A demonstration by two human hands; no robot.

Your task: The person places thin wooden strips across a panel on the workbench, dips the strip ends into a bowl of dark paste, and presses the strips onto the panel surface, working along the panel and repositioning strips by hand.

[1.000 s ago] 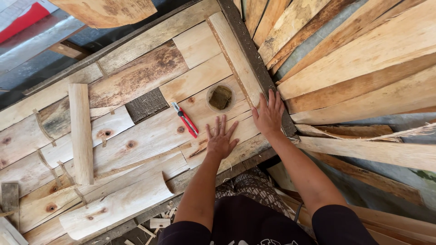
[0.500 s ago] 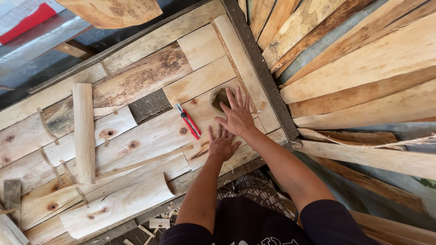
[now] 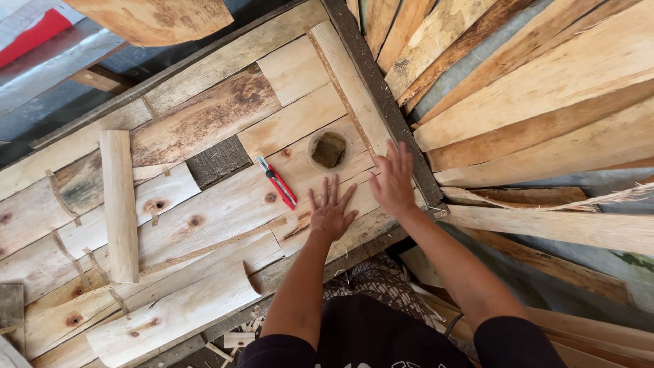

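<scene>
Both hands lie flat and empty on the bench (image 3: 225, 204): left hand (image 3: 332, 212) nearest the red knife (image 3: 276, 182) (long axis slanting away), right hand (image 3: 394, 182) beside the bowl (image 3: 329, 150).

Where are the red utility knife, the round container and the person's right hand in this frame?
red utility knife (image 3: 276, 182), head view, middle of its red body.
round container (image 3: 329, 150), head view, on the dark lump inside its rim.
right hand (image 3: 394, 180), head view, back of the hand.

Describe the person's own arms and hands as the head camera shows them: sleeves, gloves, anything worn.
Both the left hand and the right hand are bare: no gloves, and no rings or watch that show. The forearms are uncovered. Short dark sleeves end near the upper arms, on a dark top with some pale print at the chest.
</scene>
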